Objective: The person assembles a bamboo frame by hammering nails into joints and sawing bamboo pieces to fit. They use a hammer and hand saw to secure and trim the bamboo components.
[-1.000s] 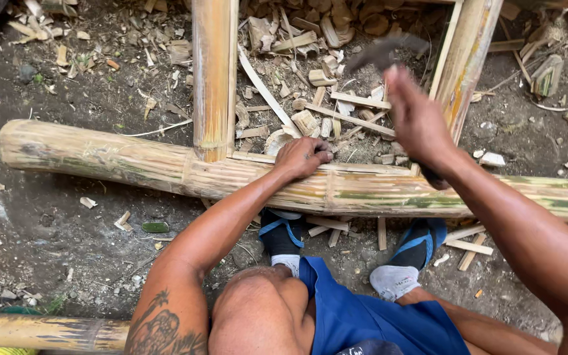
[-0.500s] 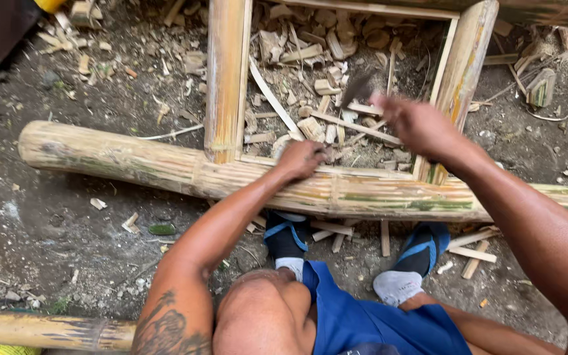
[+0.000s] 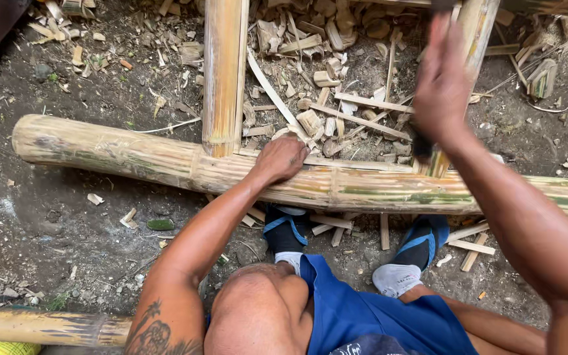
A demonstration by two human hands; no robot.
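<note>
Bamboo pole (image 3: 133, 154), thick, pale yellow with green streaks and mottled grey at its left end, lies on dark soil (image 3: 41, 223) across mid-frame. Long axis runs 9 to 3 o'clock, right end dipping slightly toward 4. Left hand (image 3: 283, 158) reaches from a bent, tattooed arm at 6 o'clock, palm down, fingers curled over the pole's top edge near centre, pressing on it. Right hand (image 3: 442, 82) is raised at 1 o'clock, blurred, fist closed around a dark handle (image 3: 422, 146) whose end shows just below the wrist; the tool's head can't be made out. Right forearm comes in from 4 o'clock. Two narrower bamboo uprights (image 3: 223, 72) meet the pole at right angles, pointing toward 12, one at 11 o'clock, one behind the right hand. Bamboo chips and splints (image 3: 336, 79) litter the ground between them. Blue sandals (image 3: 284, 227) with white socks sit just under the pole at 6. Another bamboo length (image 3: 41, 327) lies at 8 o'clock.
</note>
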